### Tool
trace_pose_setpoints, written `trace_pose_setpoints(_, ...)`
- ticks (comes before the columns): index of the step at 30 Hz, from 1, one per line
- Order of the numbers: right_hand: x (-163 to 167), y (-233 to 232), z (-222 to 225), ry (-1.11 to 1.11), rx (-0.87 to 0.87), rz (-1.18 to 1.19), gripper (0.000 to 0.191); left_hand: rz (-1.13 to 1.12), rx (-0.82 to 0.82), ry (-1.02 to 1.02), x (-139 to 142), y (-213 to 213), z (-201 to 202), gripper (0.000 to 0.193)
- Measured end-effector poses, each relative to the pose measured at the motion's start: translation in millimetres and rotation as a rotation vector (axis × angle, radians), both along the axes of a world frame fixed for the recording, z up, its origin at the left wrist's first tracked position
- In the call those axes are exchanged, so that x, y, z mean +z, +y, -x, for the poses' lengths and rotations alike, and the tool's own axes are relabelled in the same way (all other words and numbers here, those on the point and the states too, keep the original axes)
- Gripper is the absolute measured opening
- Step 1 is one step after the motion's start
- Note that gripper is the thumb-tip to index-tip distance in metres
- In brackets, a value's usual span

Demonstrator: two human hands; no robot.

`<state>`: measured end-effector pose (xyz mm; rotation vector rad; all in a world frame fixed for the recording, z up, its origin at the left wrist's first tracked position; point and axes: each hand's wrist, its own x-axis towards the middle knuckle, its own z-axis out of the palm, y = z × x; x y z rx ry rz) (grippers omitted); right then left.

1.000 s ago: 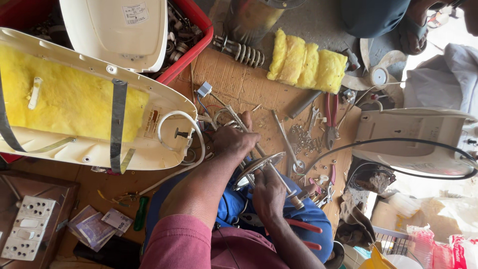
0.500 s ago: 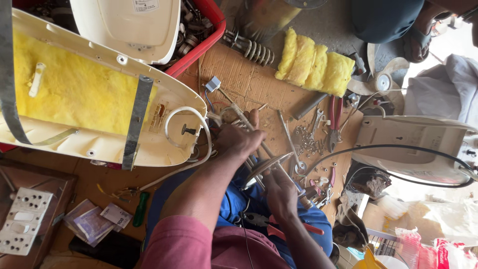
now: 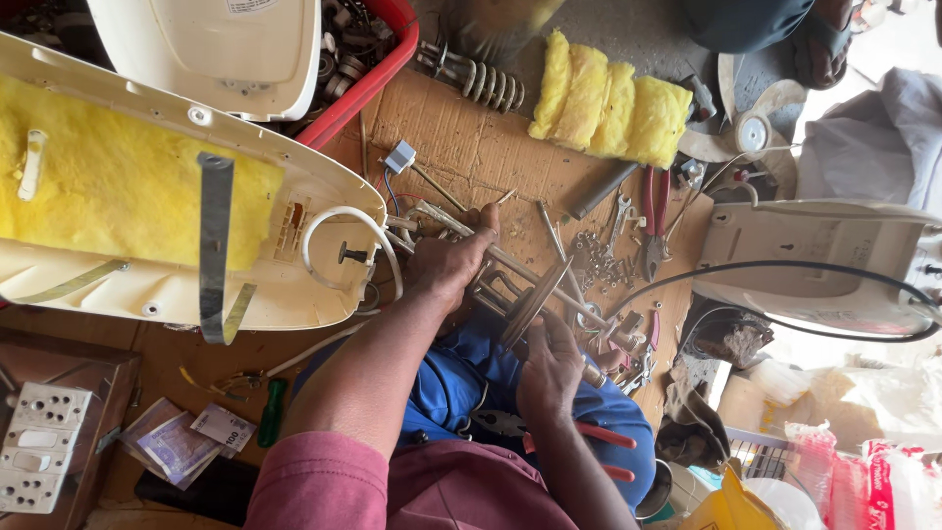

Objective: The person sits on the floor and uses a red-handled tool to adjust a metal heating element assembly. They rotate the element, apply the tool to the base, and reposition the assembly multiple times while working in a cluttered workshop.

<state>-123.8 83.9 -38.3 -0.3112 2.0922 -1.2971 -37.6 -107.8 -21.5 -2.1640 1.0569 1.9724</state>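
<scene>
My left hand (image 3: 453,263) grips the rods of a metal heating element (image 3: 518,285) near its round flange. My right hand (image 3: 549,363) holds the same element from below, at the flange's lower edge. The element lies across my lap over blue trousers (image 3: 451,378). Just left of my left hand is the open end of a white heater shell (image 3: 294,255) lined with yellow insulation (image 3: 108,186), with a white cable loop (image 3: 343,221) at its end.
Cardboard (image 3: 481,147) carries loose screws, spanners and red-handled pliers (image 3: 655,211). A yellow insulation roll (image 3: 608,108), a coiled element (image 3: 476,74), a red crate (image 3: 368,74), a second white casing (image 3: 824,265), a switchboard (image 3: 39,447), banknotes (image 3: 186,437) and a green screwdriver (image 3: 271,412) surround me.
The view has shifted and closed in, so the heater shell sits further left. My hands have stayed on the heating element, and my left hand's grip has moved slightly along the rods.
</scene>
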Motion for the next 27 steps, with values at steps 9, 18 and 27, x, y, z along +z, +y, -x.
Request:
trace_pose_setpoints(9, -11.9, 5.4, -21.9, 0.128, 0.006, 0.047, 0.028, 0.005, -0.008, -0.028, -0.3, -0.7, -8.6, 0.108)
trace_pose_setpoints(18, -10.0, -13.9, -30.4, 0.325, 0.001, -0.065, 0.020, 0.061, 0.171, 0.140, -19.1, 1.3, -6.7, 0.090)
trace_pose_setpoints(27, -9.9, -27.6, -32.6, 0.371, -0.002, -0.082, 0.021, 0.041, 0.291, 0.232, -20.9, -2.6, -4.3, 0.060)
